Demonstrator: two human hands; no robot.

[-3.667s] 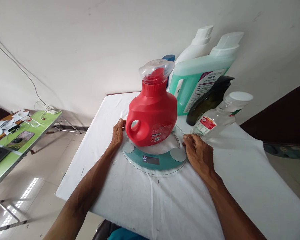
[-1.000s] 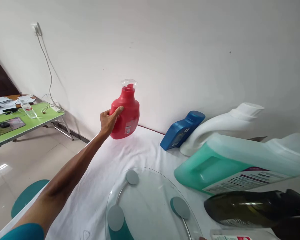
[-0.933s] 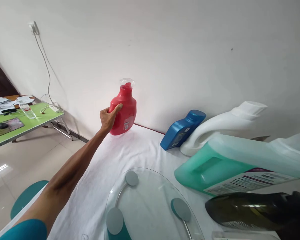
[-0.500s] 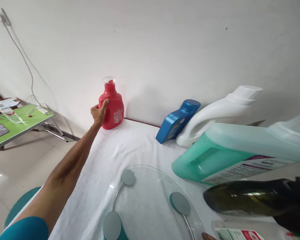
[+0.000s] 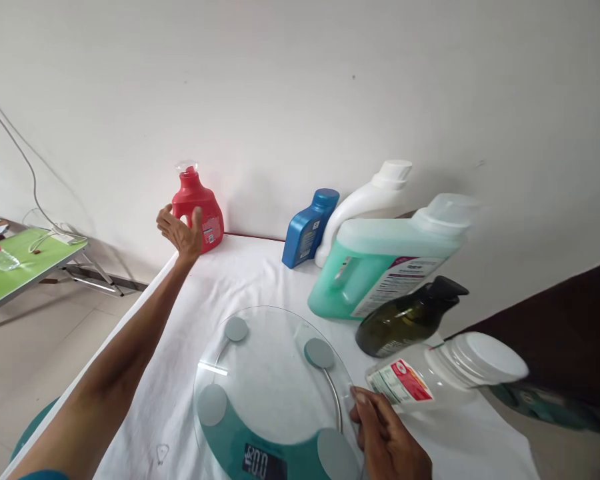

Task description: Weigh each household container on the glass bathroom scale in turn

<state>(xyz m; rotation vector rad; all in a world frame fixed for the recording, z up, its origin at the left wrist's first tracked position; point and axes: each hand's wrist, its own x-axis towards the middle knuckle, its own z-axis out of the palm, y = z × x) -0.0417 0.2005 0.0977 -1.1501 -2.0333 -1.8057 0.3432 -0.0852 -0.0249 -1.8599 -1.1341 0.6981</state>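
Note:
At the back left of the cloth-covered table, a red detergent bottle (image 5: 196, 212) with a clear cap stands upright by the wall. My left hand (image 5: 181, 233) is right beside its handle with fingers and thumb spread, no longer wrapped round it. A round glass bathroom scale (image 5: 273, 380) lies in front of me, its lit display showing zeros. My right hand (image 5: 390, 433) pinches the scale's right rim between thumb and fingers.
Along the right stand a blue bottle (image 5: 309, 230), a white bottle (image 5: 353, 203), a green liquid jug (image 5: 330, 283), a dark pump bottle (image 5: 400, 325) and a clear white-capped container (image 5: 435, 373). A green folding table (image 5: 35, 257) is at far left; the wall runs behind.
My left hand has let go of the red bottle and drawn back slightly. The view has shifted right and down, bringing my right hand and the scale's lit display into view.

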